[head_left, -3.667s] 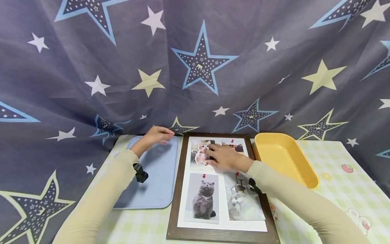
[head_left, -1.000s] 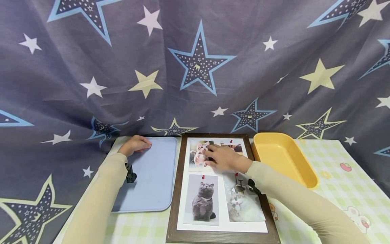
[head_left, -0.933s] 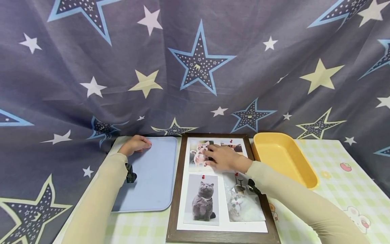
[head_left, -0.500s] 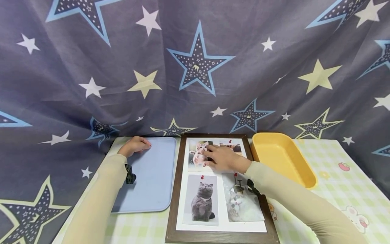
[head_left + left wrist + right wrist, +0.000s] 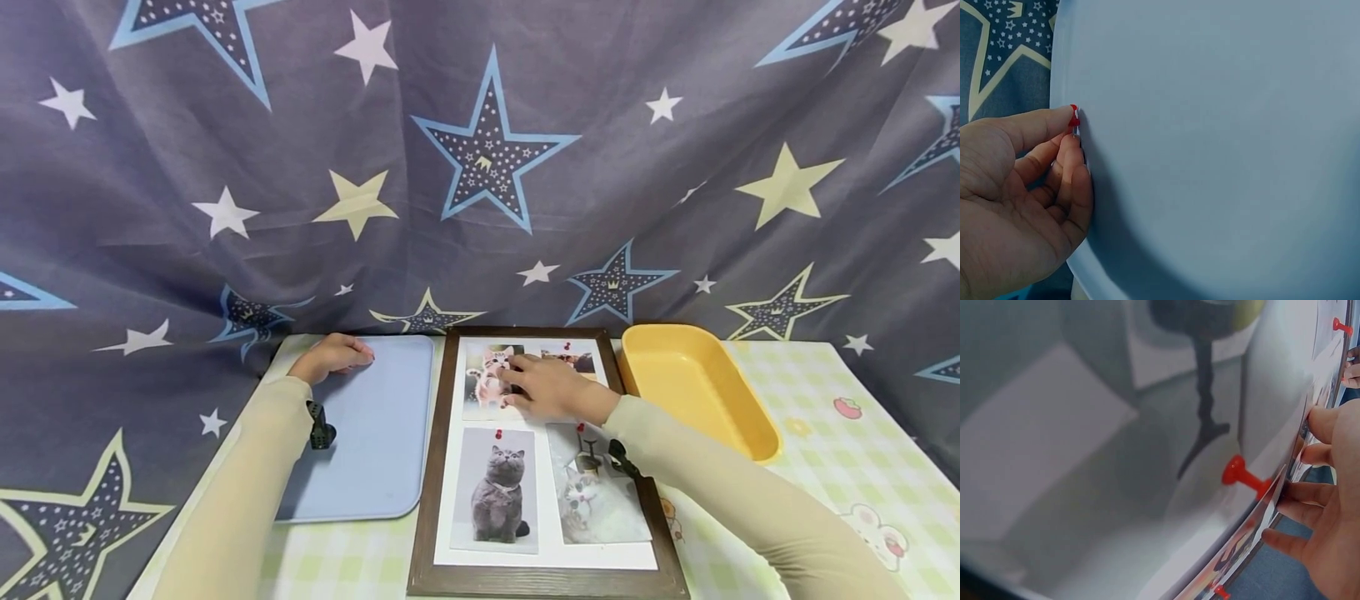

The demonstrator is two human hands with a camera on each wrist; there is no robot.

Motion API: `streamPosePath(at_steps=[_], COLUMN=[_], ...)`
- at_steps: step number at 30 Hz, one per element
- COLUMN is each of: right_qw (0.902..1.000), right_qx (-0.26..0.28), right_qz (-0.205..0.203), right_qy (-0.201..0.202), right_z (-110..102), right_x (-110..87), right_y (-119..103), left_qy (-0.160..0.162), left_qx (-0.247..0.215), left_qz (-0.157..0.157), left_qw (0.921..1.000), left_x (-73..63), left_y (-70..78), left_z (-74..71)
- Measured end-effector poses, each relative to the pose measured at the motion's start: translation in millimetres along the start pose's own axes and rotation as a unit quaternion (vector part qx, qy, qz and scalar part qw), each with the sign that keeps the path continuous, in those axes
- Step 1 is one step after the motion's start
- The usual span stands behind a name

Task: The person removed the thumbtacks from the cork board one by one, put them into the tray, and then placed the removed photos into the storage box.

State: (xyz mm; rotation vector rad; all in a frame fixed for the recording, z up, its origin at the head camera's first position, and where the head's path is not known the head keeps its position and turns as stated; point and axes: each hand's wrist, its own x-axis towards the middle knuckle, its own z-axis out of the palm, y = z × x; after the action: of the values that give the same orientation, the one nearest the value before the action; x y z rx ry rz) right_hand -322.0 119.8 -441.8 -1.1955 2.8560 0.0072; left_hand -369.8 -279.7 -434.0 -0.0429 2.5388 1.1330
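A slate-grey cloth curtain printed with stars (image 5: 615, 200) hangs behind a table spread with green-and-white checked cloth (image 5: 810, 492). In its middle lies a white rectangular board in a brown wooden frame (image 5: 551, 581); left of that is a pale blue, round-cornered tray (image 5: 378, 442), and at its far right a yellow rectangular tub (image 5: 712, 404). The board bears a grey cat photo (image 5: 497, 496) near left, a white cat photo (image 5: 603, 508) near right, a striped kitten photo (image 5: 483, 387) far left and a partly covered photo (image 5: 577, 360) far right. The bare right hand (image 5: 558, 387) rests on the kitten one, fingers extended and loose. The bare left hand (image 5: 330, 358) pinches a small red push pin (image 5: 1074, 117) over the tray's far left part.
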Motion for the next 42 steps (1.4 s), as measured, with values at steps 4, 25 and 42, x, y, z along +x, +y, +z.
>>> streamPosePath(at_steps=[4, 25, 42], right_qw=[1.0, 0.9999, 1.0], right_qx=[-0.002, -0.004, 0.007], right_qz=[-0.003, -0.005, -0.003], right_qy=[0.005, 0.008, 0.006], right_z=[0.6, 4.5, 1.7], right_x=[-1.1, -1.1, -4.3], right_y=[1.3, 1.2, 0.9], left_qy=[0.001, 0.019, 0.089], left_qx=[-0.006, -0.044, -0.102], left_qz=[0.003, -0.01, -0.007], left_qw=[1.0, 0.9988, 0.9907], left_x=[1.0, -1.0, -10.6], left_y=[-0.1, -5.9, 38.4], left_z=[-0.4, 0.4, 25.0])
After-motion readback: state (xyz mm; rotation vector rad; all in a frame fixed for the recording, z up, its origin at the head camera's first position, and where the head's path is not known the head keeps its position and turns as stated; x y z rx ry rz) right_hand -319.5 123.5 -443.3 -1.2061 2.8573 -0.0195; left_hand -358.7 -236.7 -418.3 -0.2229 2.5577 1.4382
